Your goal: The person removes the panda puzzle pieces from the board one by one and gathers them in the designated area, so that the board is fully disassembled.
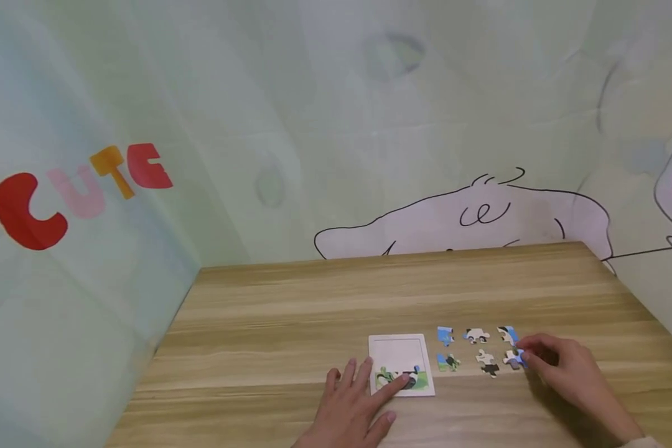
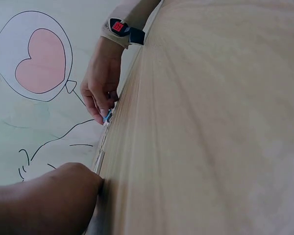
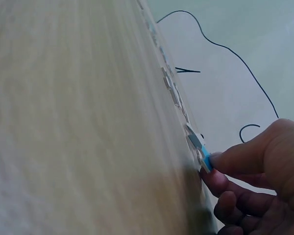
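My left hand [image 1: 354, 406] lies spread at the lower left of a white puzzle tray [image 1: 401, 350], its index finger touching the fitted pieces [image 1: 420, 379] along the tray's bottom. Those pieces show green and black-and-white patches; part of them is hidden under the finger. Over to the right, my right hand [image 1: 572, 368] pinches a blue, white and grey puzzle piece [image 1: 512, 359] between thumb and fingers. In the right wrist view that piece [image 3: 200, 145] is tilted, one edge raised, the thumb on its blue end.
Several loose pieces lie in two rows right of the tray: a blue corner piece [image 1: 445, 336], a panda-face piece [image 1: 476, 336], a blue-edged piece [image 1: 506, 335], a blue-green piece [image 1: 448, 362] and a white-and-black piece [image 1: 488, 362]. A printed curtain [image 1: 257, 124] borders the wooden table [image 1: 269, 323].
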`<state>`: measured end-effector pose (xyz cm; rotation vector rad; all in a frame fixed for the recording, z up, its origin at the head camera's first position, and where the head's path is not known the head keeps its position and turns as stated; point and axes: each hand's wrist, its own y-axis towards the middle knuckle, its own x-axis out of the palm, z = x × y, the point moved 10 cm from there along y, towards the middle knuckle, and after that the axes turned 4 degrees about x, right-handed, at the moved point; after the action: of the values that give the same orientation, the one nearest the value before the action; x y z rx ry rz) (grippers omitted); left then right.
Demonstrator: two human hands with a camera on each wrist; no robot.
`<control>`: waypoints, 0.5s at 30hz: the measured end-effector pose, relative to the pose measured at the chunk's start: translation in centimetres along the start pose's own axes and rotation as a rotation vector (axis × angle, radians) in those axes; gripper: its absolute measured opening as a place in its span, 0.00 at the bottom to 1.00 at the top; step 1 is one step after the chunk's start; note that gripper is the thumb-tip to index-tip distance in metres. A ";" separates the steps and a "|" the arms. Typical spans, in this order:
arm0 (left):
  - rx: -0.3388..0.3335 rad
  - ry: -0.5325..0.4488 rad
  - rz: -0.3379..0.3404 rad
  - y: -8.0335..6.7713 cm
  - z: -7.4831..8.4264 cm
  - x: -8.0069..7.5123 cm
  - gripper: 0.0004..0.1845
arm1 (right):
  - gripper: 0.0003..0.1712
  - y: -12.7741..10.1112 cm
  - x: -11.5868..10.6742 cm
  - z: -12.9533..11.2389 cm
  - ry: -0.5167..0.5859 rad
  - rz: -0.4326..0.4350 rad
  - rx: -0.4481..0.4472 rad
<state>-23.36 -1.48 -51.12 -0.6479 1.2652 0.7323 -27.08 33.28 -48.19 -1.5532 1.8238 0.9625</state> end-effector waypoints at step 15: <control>-0.016 -0.015 -0.036 -0.1 -0.1 0.3 0.28 | 0.13 -1.1 -0.8 -1.2 -0.130 0.235 -0.181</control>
<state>-23.35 -1.59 -51.44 -0.6757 1.2319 0.7171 -25.85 32.66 -47.03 -1.3617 1.8989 1.3376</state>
